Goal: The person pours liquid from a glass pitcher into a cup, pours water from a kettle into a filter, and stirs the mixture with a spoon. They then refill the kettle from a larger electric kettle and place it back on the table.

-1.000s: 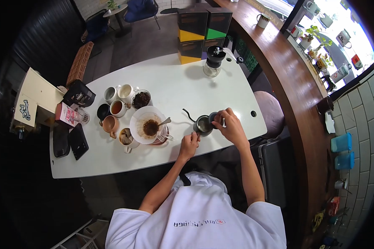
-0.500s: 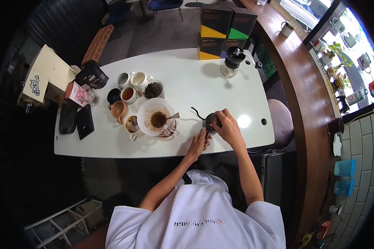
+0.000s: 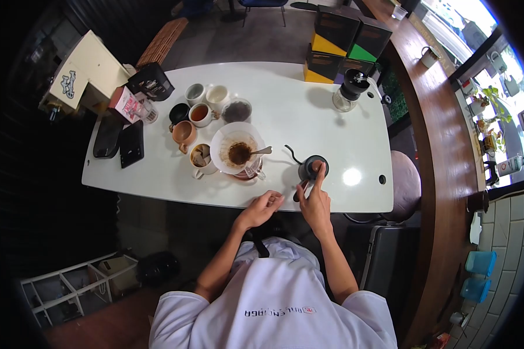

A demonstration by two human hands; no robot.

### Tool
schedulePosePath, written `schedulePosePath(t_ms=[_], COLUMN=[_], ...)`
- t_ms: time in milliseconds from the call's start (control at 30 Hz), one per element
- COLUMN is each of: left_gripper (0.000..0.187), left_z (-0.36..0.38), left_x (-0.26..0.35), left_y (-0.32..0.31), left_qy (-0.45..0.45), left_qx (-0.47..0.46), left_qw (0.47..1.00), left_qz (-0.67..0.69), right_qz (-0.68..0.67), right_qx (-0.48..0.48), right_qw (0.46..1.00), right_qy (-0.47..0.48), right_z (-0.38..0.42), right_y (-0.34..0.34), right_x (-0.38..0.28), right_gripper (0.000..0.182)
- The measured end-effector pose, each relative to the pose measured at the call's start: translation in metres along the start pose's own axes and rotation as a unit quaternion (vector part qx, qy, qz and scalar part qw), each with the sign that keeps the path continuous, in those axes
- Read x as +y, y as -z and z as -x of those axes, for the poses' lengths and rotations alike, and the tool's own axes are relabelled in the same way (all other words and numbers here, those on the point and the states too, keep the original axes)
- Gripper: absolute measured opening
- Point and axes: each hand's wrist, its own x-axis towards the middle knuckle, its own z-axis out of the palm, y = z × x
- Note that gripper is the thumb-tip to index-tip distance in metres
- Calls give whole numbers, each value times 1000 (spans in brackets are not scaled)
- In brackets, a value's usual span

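Black kettle [image 3: 312,168] | right hand [image 3: 315,200] grip on its handle | left hand [image 3: 261,206] loosely curled, empty, on table [image 3: 174,185]

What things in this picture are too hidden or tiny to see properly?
Head view only:
- Inside the kettle: its dark lid and the right hand cover it.
- What the right hand's fingers pinch at the handle: too small.
- The left hand: curled at the table edge, palm hidden.
- Print on the boxes: too small, warped by the lens.
- The cups: drinks too tiny to name.
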Motion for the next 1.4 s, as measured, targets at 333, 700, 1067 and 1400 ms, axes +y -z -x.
schedulePosePath(t_ms=[333,700,1067,1400], left_gripper=[26,56,66,53], left_z=[50,28,-5,-25], left_x=[10,12,28,6], left_y=[63,77,78,67], left_qy=[-66,-163,-242,-221], left_qx=[142,366,351,338], left_qw=[982,916,895,915], left_qz=[103,-9,-129,-6], right_qz=[-43,8,3,-27], right_qx=[-34,-59,-84,-65], right_qw=[998,998,996,997], right_qy=[-12,-6,-6,-13], right_z=[-3,-23,-48,-59], right_y=[1,23,18,8], right_x=[-14,16,34,19], right_gripper=[104,99,101,102])
